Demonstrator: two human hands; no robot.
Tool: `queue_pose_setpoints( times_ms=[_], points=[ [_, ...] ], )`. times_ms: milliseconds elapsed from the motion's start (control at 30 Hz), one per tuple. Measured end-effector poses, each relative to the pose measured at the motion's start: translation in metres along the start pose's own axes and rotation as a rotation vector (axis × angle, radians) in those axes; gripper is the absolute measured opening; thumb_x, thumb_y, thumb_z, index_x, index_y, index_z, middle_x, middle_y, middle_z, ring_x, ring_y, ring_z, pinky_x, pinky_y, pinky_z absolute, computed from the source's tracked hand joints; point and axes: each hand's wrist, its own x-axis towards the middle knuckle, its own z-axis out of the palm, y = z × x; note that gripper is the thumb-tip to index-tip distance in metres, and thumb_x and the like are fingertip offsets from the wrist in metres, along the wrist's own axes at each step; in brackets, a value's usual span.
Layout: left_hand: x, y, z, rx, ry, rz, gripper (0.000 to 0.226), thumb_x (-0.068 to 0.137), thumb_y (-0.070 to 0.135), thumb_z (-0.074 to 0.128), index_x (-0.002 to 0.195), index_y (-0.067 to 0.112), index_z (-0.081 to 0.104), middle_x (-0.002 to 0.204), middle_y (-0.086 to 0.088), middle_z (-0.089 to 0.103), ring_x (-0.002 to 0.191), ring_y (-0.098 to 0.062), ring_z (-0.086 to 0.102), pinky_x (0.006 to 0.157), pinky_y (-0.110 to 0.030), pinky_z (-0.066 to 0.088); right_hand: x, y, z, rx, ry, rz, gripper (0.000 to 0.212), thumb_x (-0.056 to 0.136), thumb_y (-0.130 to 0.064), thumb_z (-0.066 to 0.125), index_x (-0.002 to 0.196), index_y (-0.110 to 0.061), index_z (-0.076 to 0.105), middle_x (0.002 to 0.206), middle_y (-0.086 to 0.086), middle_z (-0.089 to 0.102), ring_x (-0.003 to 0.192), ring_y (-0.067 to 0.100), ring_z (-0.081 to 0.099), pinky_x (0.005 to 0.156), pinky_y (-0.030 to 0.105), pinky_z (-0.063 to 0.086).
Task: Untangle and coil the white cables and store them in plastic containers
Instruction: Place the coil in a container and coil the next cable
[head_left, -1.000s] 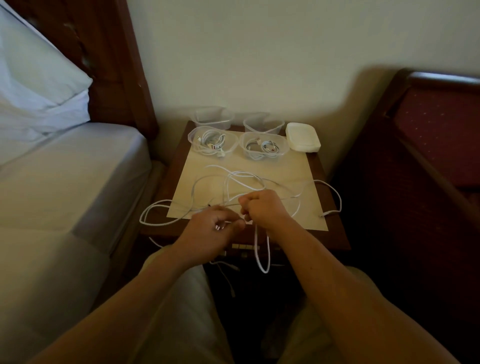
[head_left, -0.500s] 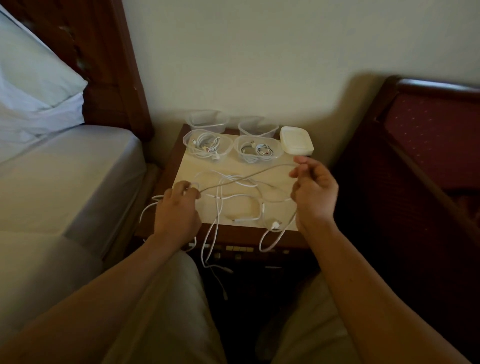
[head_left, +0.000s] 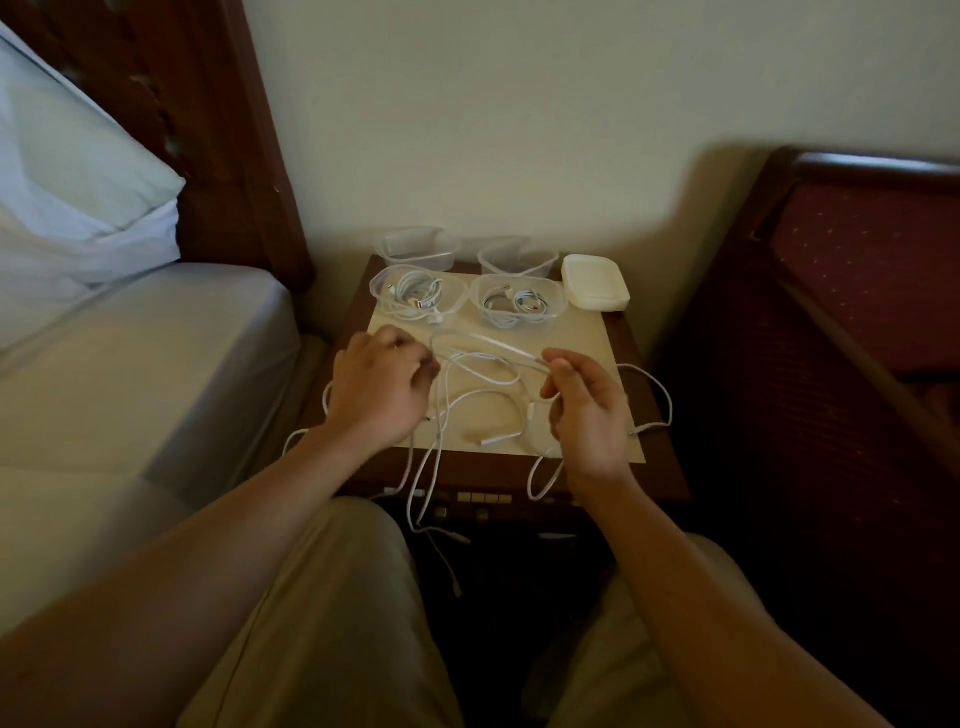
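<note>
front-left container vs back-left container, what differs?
The front-left container holds a coiled white cable; the back-left container looks empty. The front-left container sits by the paper mat's far edge; the back-left container stands behind it, against the wall. Both are clear plastic, lidless.

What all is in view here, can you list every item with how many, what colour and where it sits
Loose cables: a tangle, count unclear, white, on the mat and hanging over the table's front edge.
Filled containers: two, clear plastic, coiled white cables inside, front row at the mat's far edge.
Empty containers: two, clear plastic, back row by the wall.
Lids: a stack, white, right of the containers.
Mat: one, cream, on the tabletop.
Bedside table: one, dark wood, between bed and chair.
Bed: one, white sheet and pillow, left.
Chair: one, dark wood, red upholstery, right.
Left hand: holds cable.
Right hand: pinches cable.
</note>
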Motion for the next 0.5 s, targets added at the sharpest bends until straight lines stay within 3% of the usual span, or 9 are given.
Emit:
queue_pose_setpoints(
  times_ms=[100, 233, 267, 333, 400, 500],
  points=[
    [0.015, 0.019, -0.026, -0.389, 0.026, -0.053, 0.019, 0.103, 0.030, 0.054, 0.097, 0.017, 0.067, 0.090, 0.002, 0.060, 0.078, -0.012, 0.058, 0.070, -0.033, 0.048, -0.007, -0.002, 0.006, -0.147, -0.213, -0.008, 0.035, 0.099, -0.027, 0.066, 0.133, -0.021, 0.059, 0.085, 0.000, 0.062, 0.066, 0.001, 0.058, 0.062, 0.017, 0.049],
    [0.026, 0.052, -0.057, -0.574, -0.049, 0.094, 0.027, 0.105, 0.034, 0.054, 0.084, 0.020, 0.065, 0.073, 0.001, 0.065, 0.069, -0.014, 0.063, 0.066, -0.028, 0.051, -0.005, -0.003, 0.025, -0.282, -0.435, -0.031, 0.075, 0.087, -0.029, 0.080, 0.149, -0.030, 0.040, 0.071, -0.005, 0.055, 0.062, 0.003, 0.055, 0.065, 0.022, 0.052],
    [0.027, 0.059, -0.061, -0.647, -0.078, 0.088, 0.028, 0.104, 0.033, 0.056, 0.083, 0.018, 0.066, 0.071, -0.003, 0.066, 0.067, -0.017, 0.064, 0.067, -0.030, 0.053, -0.003, -0.003, 0.030, -0.287, -0.448, -0.055, 0.072, 0.086, -0.029, 0.080, 0.147, -0.031, 0.043, 0.070, -0.004, 0.055, 0.061, 0.005, 0.053, 0.064, 0.025, 0.051],
    [0.031, 0.068, -0.063, -0.784, -0.111, 0.073, 0.024, 0.102, 0.028, 0.060, 0.090, 0.010, 0.071, 0.072, -0.009, 0.069, 0.068, -0.021, 0.068, 0.068, -0.031, 0.057, 0.000, -0.006, 0.040, -0.265, -0.419, -0.140, 0.041, 0.091, -0.025, 0.075, 0.130, -0.025, 0.061, 0.078, 0.002, 0.066, 0.065, 0.014, 0.057, 0.064, 0.032, 0.051],
    [0.032, 0.070, -0.061, -0.910, -0.136, 0.089, 0.017, 0.101, 0.020, 0.063, 0.102, 0.008, 0.075, 0.080, -0.005, 0.072, 0.074, -0.015, 0.071, 0.070, -0.028, 0.059, 0.003, -0.006, 0.046, -0.254, -0.337, -0.153, 0.014, 0.096, -0.017, 0.068, 0.110, -0.017, 0.073, 0.091, 0.003, 0.074, 0.075, 0.017, 0.064, 0.072, 0.031, 0.051],
    [0.024, 0.059, -0.049, -1.008, -0.104, 0.092, 0.022, 0.102, 0.009, 0.058, 0.120, 0.007, 0.071, 0.106, -0.001, 0.074, 0.098, -0.010, 0.072, 0.086, -0.026, 0.058, 0.004, -0.004, 0.043, -0.249, -0.260, -0.079, 0.017, 0.096, -0.004, 0.063, 0.094, -0.016, 0.075, 0.084, 0.000, 0.074, 0.077, 0.012, 0.065, 0.074, 0.031, 0.053]
  ],
)
